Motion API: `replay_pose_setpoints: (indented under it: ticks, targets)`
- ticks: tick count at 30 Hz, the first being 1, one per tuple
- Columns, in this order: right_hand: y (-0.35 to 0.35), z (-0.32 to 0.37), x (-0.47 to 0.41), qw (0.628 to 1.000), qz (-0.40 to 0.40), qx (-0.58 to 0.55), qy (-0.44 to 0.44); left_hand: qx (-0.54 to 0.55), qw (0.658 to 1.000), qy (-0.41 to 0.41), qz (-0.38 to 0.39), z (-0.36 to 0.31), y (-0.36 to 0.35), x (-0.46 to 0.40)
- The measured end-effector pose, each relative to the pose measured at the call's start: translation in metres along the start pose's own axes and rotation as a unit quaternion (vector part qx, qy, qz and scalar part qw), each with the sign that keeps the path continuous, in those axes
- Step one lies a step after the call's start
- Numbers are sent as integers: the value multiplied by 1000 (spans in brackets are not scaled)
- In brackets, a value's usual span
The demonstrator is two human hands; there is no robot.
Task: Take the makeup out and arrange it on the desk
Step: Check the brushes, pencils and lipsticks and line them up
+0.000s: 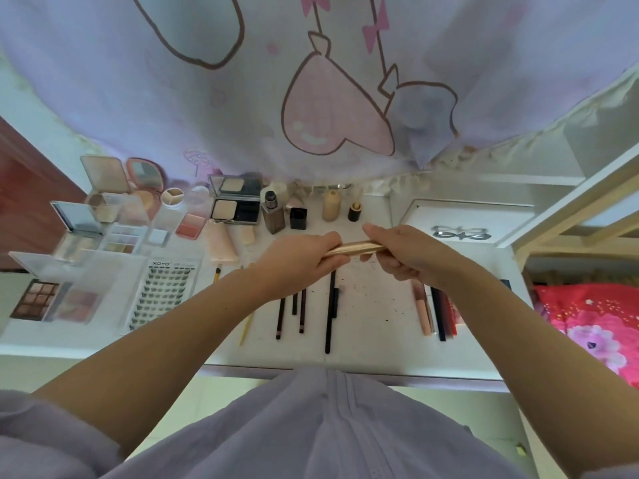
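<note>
Above the middle of the white desk (373,326) both my hands hold one slim gold tube (356,248) level. My left hand (297,261) grips its left end and my right hand (404,254) grips its right end. Below the hands lie several dark pencils (330,312) side by side. A false-lash tray (162,295), an eyeshadow palette (36,300) and open compacts (235,202) fill the desk's left side. Small bottles (273,212) stand along the back. More slim sticks (432,312) lie under my right forearm.
A printed pale curtain (311,81) hangs over the desk's back edge. A white box with a silver bow mark (463,226) sits at the back right. White shelf frames (570,216) and red floral bedding (594,323) lie to the right. Dark specks dot the desk's middle.
</note>
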State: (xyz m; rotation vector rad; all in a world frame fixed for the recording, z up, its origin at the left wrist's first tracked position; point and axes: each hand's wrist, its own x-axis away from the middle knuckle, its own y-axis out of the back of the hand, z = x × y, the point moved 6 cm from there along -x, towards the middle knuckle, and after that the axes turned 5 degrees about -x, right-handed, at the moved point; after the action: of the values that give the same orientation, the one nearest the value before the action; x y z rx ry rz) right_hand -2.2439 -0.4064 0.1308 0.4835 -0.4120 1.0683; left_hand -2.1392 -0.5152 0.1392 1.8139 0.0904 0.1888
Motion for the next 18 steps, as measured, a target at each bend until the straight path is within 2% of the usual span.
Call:
replay_pose_setpoints:
  ticks: [2, 6, 9, 14, 18]
  targets:
    - [-2, 4, 0, 999, -19, 28, -4, -14, 1000, -8, -14, -1, 6, -1]
    - [2, 19, 4, 988, -89, 69, 110, 163, 986, 28, 24, -1, 6, -4]
    - [4, 26, 8, 987, -51, 73, 138, 219, 975, 32, 18, -2, 8, -4]
    - [15, 22, 11, 994, 7, 93, 47, 202, 979, 27, 13, 1, 8, -6]
    - [17, 24, 13, 990, 38, 93, 95, 187, 982, 29, 6, 2, 8, -6]
